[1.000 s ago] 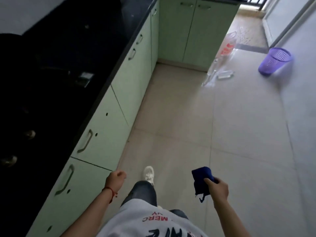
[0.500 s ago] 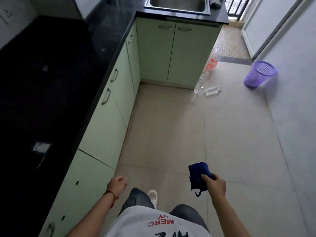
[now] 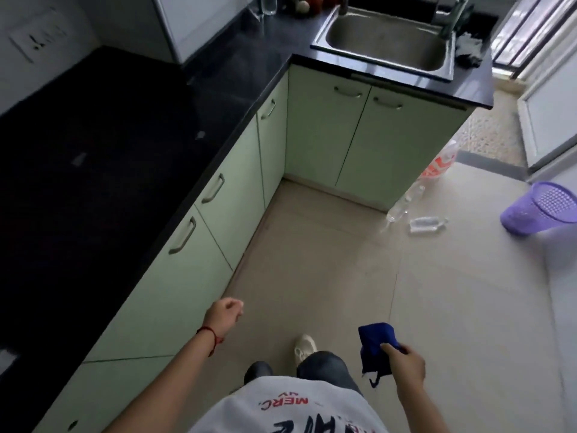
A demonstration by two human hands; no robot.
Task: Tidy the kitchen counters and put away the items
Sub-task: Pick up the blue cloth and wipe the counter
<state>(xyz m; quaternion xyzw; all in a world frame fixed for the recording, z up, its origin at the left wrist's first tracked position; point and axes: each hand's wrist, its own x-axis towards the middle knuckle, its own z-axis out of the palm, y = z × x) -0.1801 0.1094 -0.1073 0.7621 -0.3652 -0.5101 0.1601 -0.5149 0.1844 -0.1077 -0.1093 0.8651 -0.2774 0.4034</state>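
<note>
The right hand at five o'clock pinches a crumpled dark-blue cloth; the left hand, fingers loosely curled, holds nothing. Bare beige tile floor runs toward twelve, edged by the L-shaped black countertop; clear plastic bottles and a purple mesh wastebasket lie at two.

You have a black L-shaped counter with the steel sink set in its far run. Left of the sink, at the back, stand a clear glass and some round fruit; right of it lies a crumpled cloth. Below the sink's right end, on the tiled floor — clear plastic bottles, and a purple basket further right.
</note>
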